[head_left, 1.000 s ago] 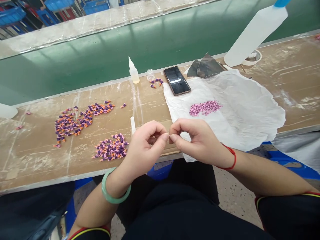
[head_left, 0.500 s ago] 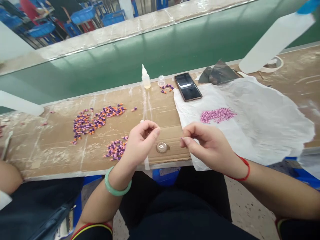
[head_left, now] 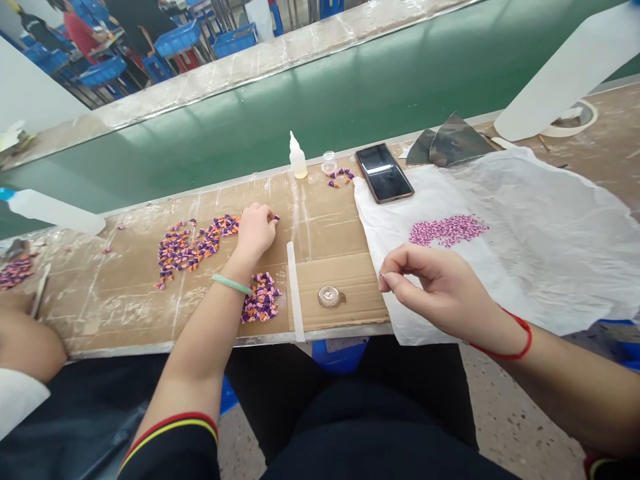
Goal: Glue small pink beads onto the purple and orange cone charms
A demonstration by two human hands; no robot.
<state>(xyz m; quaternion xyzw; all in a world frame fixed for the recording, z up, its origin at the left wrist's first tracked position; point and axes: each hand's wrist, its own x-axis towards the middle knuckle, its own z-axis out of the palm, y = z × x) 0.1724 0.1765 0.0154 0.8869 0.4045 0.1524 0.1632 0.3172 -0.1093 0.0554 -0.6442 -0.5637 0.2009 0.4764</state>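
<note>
My left hand (head_left: 256,233) rests curled on the cardboard-covered bench (head_left: 330,227), its fingertips next to a stray purple bead (head_left: 276,217). Below it lies a heap of purple-and-orange beads (head_left: 261,298), and a longer scatter of them (head_left: 193,247) lies to its left. My right hand (head_left: 430,287) hangs above a white tissue sheet (head_left: 550,247), thumb and forefinger pinched on a tiny bead (head_left: 381,275). Pink beads (head_left: 447,230) lie in a patch on the tissue. Whether my left hand holds anything is hidden.
A small glass dish (head_left: 329,297) and white strip (head_left: 295,293) lie on the bench. Behind stand a glue bottle (head_left: 298,158), glass jar (head_left: 329,162) and phone (head_left: 384,173). A co-worker's arm (head_left: 25,343) sits at far left. A green conveyor belt (head_left: 250,127) runs behind.
My hands have moved apart; the left has gone forward and left to the beads, and the right has drawn slightly back. The view has swung left, bringing a co-worker's arm in.
</note>
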